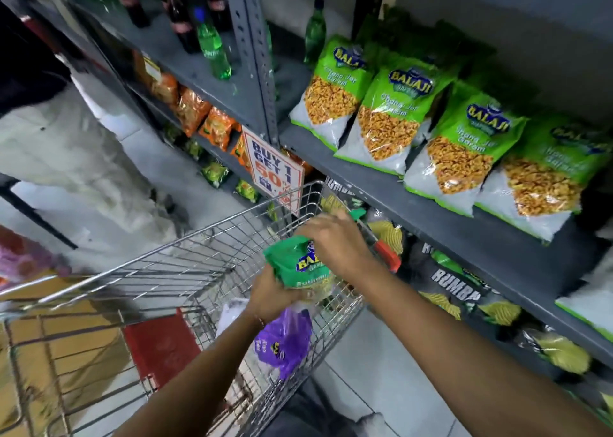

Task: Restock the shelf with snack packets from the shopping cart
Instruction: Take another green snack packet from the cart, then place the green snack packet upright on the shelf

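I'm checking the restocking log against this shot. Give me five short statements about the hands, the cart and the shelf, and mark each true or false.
1. Both hands hold one green packet above the cart. True: the left hand grips it from below, the right hand from above.
2. The cart is empty. False: a purple packet lies in it.
3. The shelf beside the cart carries a row of light green Balaji packets. True.
4. The sign on the shelf post reads "Buy 2 Get 1". False: it reads "Buy 1 Get 1".
5. The bottles stand on the floor. False: they stand on an upper shelf.
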`<state>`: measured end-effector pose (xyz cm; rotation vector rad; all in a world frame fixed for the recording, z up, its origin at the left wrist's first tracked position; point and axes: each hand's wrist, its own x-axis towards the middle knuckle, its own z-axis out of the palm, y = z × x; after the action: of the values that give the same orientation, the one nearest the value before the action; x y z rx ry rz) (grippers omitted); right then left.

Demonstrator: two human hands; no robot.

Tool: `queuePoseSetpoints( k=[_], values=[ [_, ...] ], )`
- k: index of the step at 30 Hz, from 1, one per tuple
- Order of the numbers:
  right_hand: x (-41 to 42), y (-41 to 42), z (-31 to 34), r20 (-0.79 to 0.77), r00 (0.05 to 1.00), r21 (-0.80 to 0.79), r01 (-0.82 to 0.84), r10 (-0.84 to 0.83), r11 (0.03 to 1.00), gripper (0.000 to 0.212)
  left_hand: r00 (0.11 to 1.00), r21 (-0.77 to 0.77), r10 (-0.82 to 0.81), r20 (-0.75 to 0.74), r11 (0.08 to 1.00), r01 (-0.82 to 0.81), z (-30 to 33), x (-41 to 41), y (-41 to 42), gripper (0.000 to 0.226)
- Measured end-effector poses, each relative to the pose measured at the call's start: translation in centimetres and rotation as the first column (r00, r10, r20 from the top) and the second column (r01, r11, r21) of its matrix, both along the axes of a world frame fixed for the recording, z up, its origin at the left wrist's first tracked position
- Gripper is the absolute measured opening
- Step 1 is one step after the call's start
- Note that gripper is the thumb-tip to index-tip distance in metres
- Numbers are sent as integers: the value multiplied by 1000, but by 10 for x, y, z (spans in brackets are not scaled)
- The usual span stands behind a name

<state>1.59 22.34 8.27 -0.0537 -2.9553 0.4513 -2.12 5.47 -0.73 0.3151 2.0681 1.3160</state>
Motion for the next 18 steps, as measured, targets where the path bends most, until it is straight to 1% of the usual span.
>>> queuePoseSetpoints(
  k=[1,4,6,8,9,10,11,12,13,14,15,16,17,18],
  values=[
    [-2,2,19,-74,997,-18,13,-14,1000,53,1000,64,15,5,998,-15,11,-3,0,82],
    [4,8,91,-310,950,-37,18,-28,999,51,996,235,62,-66,971,-45,73,-9,10,77],
    [12,11,144,-483,874,-42,37,-53,998,43,986,330,54,-156,944,1,124,-10,20,72],
    [28,16,194,-613,780,-28,135,-124,990,34,966,396,61,-251,917,45,171,-12,28,71],
    [40,18,216,-645,740,-49,208,-190,977,42,951,425,63,-304,902,76,197,-11,31,72],
    [54,21,237,-670,692,-106,267,-267,958,56,933,446,58,-355,888,114,224,-11,35,73],
    [71,23,252,-689,641,-203,278,-338,939,69,921,478,46,-387,864,158,251,-7,39,72],
    [89,28,266,-711,584,-310,240,-392,920,79,897,513,45,-440,832,210,280,-2,45,71],
    [105,33,277,-704,564,-400,185,-431,897,86,880,545,44,-473,799,253,306,1,53,71],
    [117,37,281,-654,600,-476,147,-461,867,93,874,566,39,-484,776,279,329,5,58,74],
    [130,40,287,-590,654,-538,117,-473,834,101,871,604,41,-489,737,304,356,14,63,78],
    [146,42,294,-540,696,-586,92,-473,805,107,860,644,33,-510,677,356,383,25,71,83],
    [160,47,301,-490,742,-603,90,-457,793,111,861,683,8,-508,614,397,405,33,81,86],
    [168,52,307,-439,778,-615,106,-450,782,109,869,712,-12,-495,567,414,420,37,92,87]
  ],
)
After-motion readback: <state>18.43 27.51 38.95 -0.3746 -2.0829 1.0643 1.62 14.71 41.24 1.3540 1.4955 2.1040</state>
